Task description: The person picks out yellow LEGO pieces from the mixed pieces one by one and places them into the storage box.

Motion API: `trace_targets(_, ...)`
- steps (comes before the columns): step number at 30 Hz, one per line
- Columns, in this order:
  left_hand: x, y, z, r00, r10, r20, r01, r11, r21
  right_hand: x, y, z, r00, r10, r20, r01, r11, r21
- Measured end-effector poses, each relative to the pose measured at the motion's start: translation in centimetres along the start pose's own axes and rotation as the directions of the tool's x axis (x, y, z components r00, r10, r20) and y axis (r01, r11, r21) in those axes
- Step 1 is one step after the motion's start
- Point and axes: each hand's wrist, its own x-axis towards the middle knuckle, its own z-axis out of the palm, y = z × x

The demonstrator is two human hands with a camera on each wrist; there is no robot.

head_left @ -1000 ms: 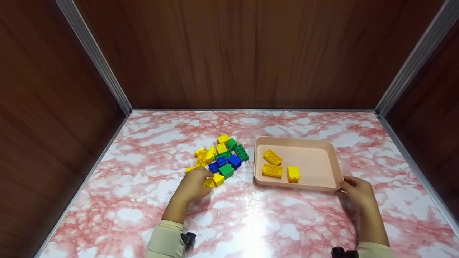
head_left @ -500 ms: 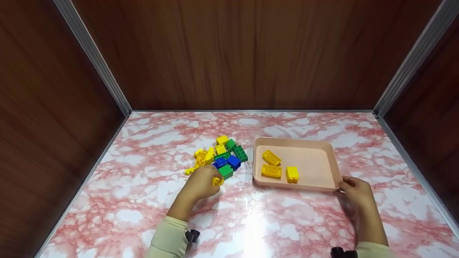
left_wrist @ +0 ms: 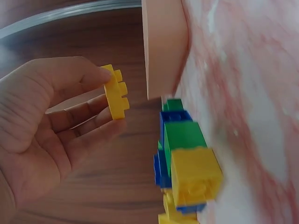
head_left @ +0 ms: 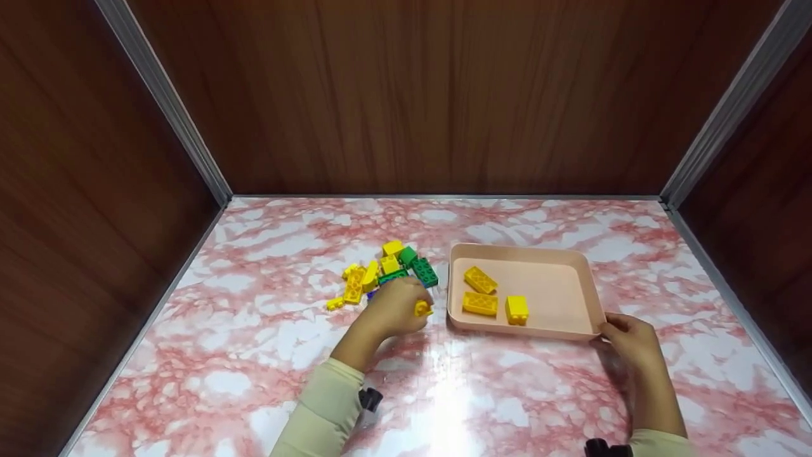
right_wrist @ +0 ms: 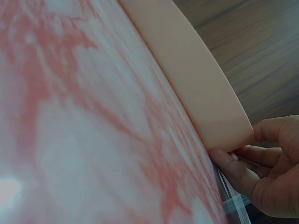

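Observation:
My left hand pinches a small yellow toy building brick between thumb and fingertips, studs facing outward in the left wrist view. It is raised off the table, left of the peach tray, and covers part of the brick pile in the head view. Three yellow bricks lie in the tray's left half, among them an upright one. At the tray's near right corner my right hand grips the wall, with thumb and fingers around the corner in the right wrist view.
Left of the tray lies a loose pile of several bricks, including a green one, a yellow one and a blue one. Brown wood-look panels enclose the pink marbled table at the back and sides.
My left hand has picked up a yellow brick from the near edge of the pile and moved right toward the tray. My right hand and the tray stay in place.

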Motion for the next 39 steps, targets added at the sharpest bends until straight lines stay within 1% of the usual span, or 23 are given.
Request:
trace_targets(1,0.3,0.2,0.0,1.0,0.015,-0.003,-0.015,1.0,0.002,0.0,0.0,0.0,1.0,-0.002,0.0,0.002,1.0,-0.005)
trace_targets(6,2.0,0.9,0.3,0.997,0.08,-0.012,-0.08,0.997,0.011,-0.1,-0.1,0.1,1.0,-0.004,0.023,0.001,0.995,0.104)
trace_targets(8,2.6,1.2,0.4,0.996,0.095,-0.005,-0.095,0.995,0.007,-0.1,-0.1,0.2,1.0,-0.008,0.029,0.003,0.989,0.15)
trace_targets(10,3.4,1.4,0.6,0.995,0.102,0.011,-0.102,0.995,0.006,-0.1,-0.1,0.2,1.0,-0.01,0.024,0.006,0.987,0.162)
trace_targets(12,4.1,1.7,0.7,0.994,0.11,0.025,-0.11,0.994,0.007,-0.1,0.0,0.2,1.0,-0.012,0.015,0.009,0.988,0.153)
trace_targets(15,5.2,2.1,0.8,0.993,0.104,0.055,-0.105,0.994,0.01,-0.2,0.0,0.3,1.0,-0.008,0.002,0.008,0.992,0.128)
trace_targets(19,6.6,2.8,1.1,0.991,0.08,0.111,-0.083,0.996,0.016,-0.2,0.1,0.3,1.0,0.0,-0.01,0.001,0.995,0.098)
trace_targets(21,7.3,3.1,1.2,0.988,0.084,0.132,-0.088,0.996,0.027,-0.2,0.1,0.3,1.0,0.003,-0.009,-0.002,0.995,0.097)
trace_targets(26,8.8,3.7,1.9,0.981,0.111,0.16,-0.119,0.992,0.043,-0.1,0.1,0.3,1.0,0.005,0.003,-0.006,0.995,0.098)
trace_targets(32,10.5,4.2,2.9,0.974,0.108,0.202,-0.124,0.99,0.067,-0.1,0.1,0.2,1.0,-0.002,0.0,0.002,0.998,0.055)
trace_targets(35,11.3,4.5,3.2,0.973,0.094,0.211,-0.111,0.992,0.068,-0.1,0.1,0.1,1.0,-0.008,0.004,0.008,0.998,0.056)
trace_targets(39,12.4,4.9,3.4,0.975,0.06,0.213,-0.067,0.997,0.029,-0.1,0.1,0.0,1.0,-0.017,0.013,0.016,0.998,0.061)
